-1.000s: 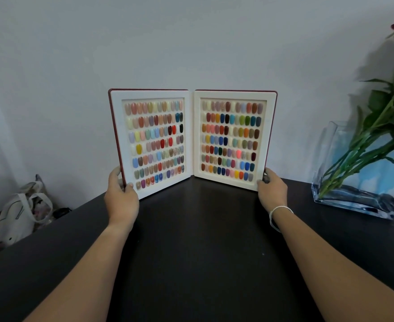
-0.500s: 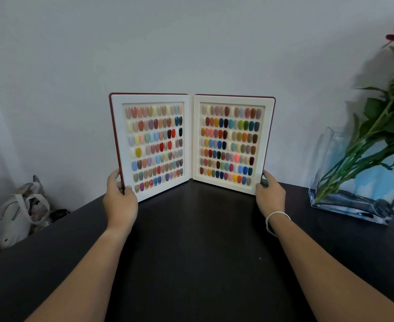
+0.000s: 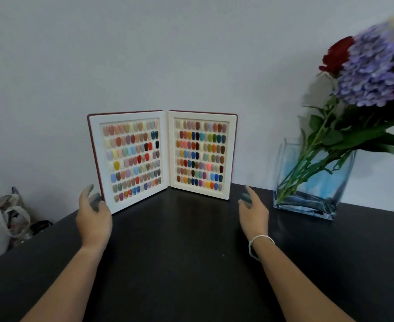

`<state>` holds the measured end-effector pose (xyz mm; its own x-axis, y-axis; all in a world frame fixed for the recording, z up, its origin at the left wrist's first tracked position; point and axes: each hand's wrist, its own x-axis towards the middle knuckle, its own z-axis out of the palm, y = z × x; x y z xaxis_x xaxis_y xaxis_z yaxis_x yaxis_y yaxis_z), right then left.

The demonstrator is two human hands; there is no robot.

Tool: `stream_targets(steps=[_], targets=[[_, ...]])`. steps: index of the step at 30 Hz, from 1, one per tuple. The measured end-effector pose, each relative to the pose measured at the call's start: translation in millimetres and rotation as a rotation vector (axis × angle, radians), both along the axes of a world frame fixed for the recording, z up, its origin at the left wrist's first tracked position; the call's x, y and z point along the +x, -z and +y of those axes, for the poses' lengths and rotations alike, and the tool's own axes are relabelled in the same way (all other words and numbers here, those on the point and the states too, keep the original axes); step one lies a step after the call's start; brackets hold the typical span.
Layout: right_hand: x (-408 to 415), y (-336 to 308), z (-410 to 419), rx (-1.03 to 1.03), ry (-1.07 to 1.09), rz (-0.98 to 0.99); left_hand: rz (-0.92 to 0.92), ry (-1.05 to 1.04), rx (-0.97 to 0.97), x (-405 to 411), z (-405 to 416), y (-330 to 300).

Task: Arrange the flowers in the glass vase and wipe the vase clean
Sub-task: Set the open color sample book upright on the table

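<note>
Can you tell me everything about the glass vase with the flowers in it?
The glass vase is clear, blue-tinted, flat-sided and rectangular, standing upright on the dark table near the wall, right of the nail colour book. Green stems lean inside it, carrying red and purple flowers out over its rim. Neither hand touches it.

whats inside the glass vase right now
Green flower stems lean inside the glass vase, reaching down to its base. The glass looks blue-tinted; whether it holds water cannot be told. Blooms stand above the rim.
</note>
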<state>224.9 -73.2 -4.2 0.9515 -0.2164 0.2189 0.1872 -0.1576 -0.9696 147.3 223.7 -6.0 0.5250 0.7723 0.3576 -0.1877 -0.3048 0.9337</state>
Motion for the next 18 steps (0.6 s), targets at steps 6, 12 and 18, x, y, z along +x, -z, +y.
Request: stream_targets(steps=[6,12,18], targets=[[-36.3,-0.3,-32.8,0.017,0.036,0.019,0.052,-0.001,0.012,-27.0,-25.6,-3.9],[-83.1,-2.4,-70.4,0.039,0.045,0.022,0.062,0.158,0.075,-60.0,-70.4,-5.9],[-123.9,-6.9,-111.8,0.083,0.073,-0.001,0.055,0.276,0.094,-85.7,-119.8,-12.7]])
